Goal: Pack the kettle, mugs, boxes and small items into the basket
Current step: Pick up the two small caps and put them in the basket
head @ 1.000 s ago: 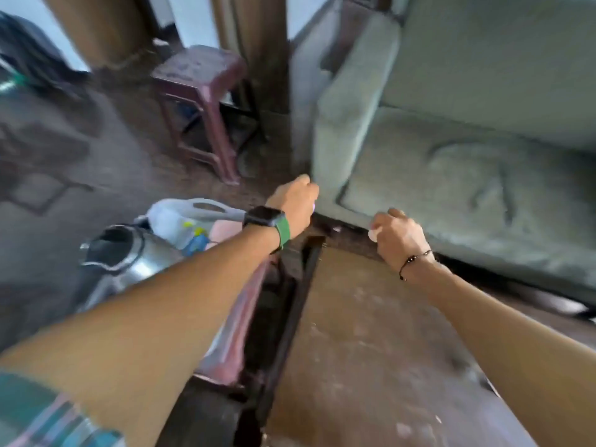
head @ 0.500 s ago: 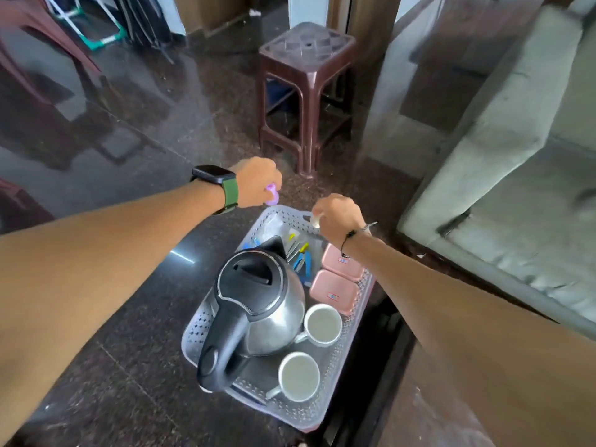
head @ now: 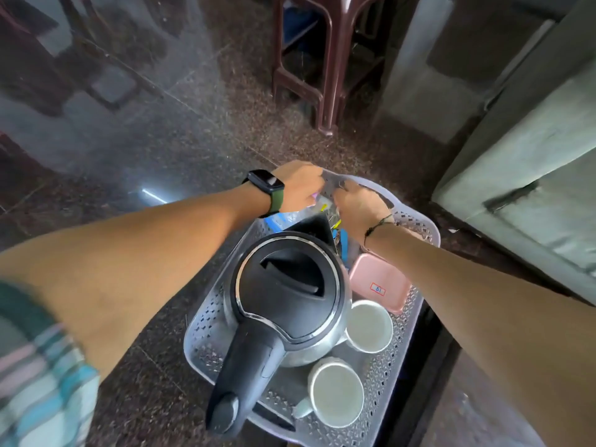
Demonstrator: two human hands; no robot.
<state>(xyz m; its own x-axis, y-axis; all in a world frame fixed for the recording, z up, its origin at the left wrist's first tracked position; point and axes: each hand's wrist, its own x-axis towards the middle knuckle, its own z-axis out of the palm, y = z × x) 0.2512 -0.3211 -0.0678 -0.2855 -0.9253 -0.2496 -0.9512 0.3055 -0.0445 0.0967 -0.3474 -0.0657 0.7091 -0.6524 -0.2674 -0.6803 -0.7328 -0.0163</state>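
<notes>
Basket (head: 206, 321) sits at lower centre of the frame, on the dark floor it seems, and we reach both hands to its far end: left hand (head: 298, 185) closed around something small and purple, right hand (head: 358, 204) curled, contents hidden. We should release low beside the kettle (head: 290, 295), clear of mugs (head: 369, 327) and pink box (head: 380, 285).

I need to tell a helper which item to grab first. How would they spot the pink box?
Find the perforated grey basket on the dark floor, with the kettle in it. Right of the kettle, beyond two white mugs, lies the pink box: the only flat, pink thing, with a small sticker.
</notes>
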